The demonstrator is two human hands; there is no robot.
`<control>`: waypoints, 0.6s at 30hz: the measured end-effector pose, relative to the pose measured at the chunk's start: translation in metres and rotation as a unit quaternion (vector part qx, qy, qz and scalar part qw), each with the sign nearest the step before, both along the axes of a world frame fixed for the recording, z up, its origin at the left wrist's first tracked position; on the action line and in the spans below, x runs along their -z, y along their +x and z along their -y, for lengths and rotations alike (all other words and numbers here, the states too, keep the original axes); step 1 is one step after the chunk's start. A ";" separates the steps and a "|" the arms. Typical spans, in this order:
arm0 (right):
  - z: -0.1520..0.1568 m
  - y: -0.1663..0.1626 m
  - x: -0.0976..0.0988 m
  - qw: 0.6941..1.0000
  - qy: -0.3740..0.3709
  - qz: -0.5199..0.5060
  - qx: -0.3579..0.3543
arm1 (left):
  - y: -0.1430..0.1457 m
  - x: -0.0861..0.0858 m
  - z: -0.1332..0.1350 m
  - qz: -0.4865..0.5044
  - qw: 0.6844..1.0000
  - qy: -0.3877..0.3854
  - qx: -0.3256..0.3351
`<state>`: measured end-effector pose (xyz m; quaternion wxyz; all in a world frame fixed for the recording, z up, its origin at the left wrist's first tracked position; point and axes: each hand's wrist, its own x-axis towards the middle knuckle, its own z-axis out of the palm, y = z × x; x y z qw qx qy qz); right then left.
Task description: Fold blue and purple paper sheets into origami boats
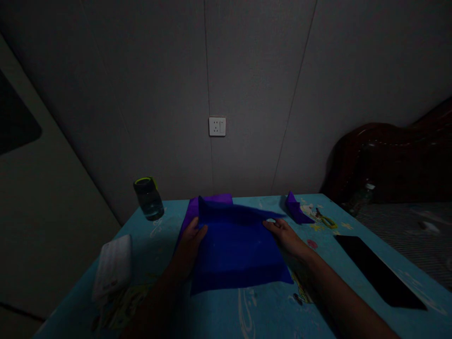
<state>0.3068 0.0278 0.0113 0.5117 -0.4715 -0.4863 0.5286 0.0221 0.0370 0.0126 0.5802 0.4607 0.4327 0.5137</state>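
Note:
A sheet of blue paper [240, 254] is held up above the table, its far edge bent upward in a fold and its near edge creased. My left hand [192, 238] grips its left side, thumb on top. At the right side, my right hand [282, 234] pinches the paper near the fold, and the fingers underneath are partly hidden. Behind the blue sheet, purple paper [226, 198] lies on the table, mostly covered from view. A folded purple paper boat [295, 210] sits farther back, beyond my right hand.
The table has a light-blue patterned cloth [219, 313]. On the left are a cup with a yellow-green rim [150, 200] and a white tissue pack [113, 263]. A flat black rectangle [377, 270] lies on the right. A wall with a socket [217, 126] rises behind; a clear bottle [362, 197] stands beyond the table.

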 end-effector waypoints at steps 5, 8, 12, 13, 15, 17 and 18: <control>0.000 0.001 -0.003 0.999 0.022 0.040 0.012 | -0.001 -0.003 0.000 -0.007 1.000 -0.011 0.017; -0.002 0.001 0.001 0.998 0.033 0.050 0.035 | 0.002 -0.003 -0.001 -0.009 0.997 -0.072 0.014; -0.003 0.002 0.003 0.995 0.050 0.061 0.067 | 0.006 -0.007 0.006 0.034 0.991 -0.112 0.067; -0.002 0.003 0.003 0.994 0.054 0.064 0.072 | 0.007 -0.008 0.008 0.042 0.990 -0.100 0.092; -0.002 0.004 0.002 0.992 0.060 0.073 0.080 | 0.007 -0.008 0.010 0.045 0.988 -0.062 0.131; -0.002 0.004 0.001 0.991 0.065 0.083 0.083 | 0.007 -0.005 0.010 0.034 0.990 -0.036 0.129; -0.002 0.004 0.000 0.990 0.067 0.090 0.084 | 0.007 -0.004 0.009 0.026 0.993 -0.030 0.109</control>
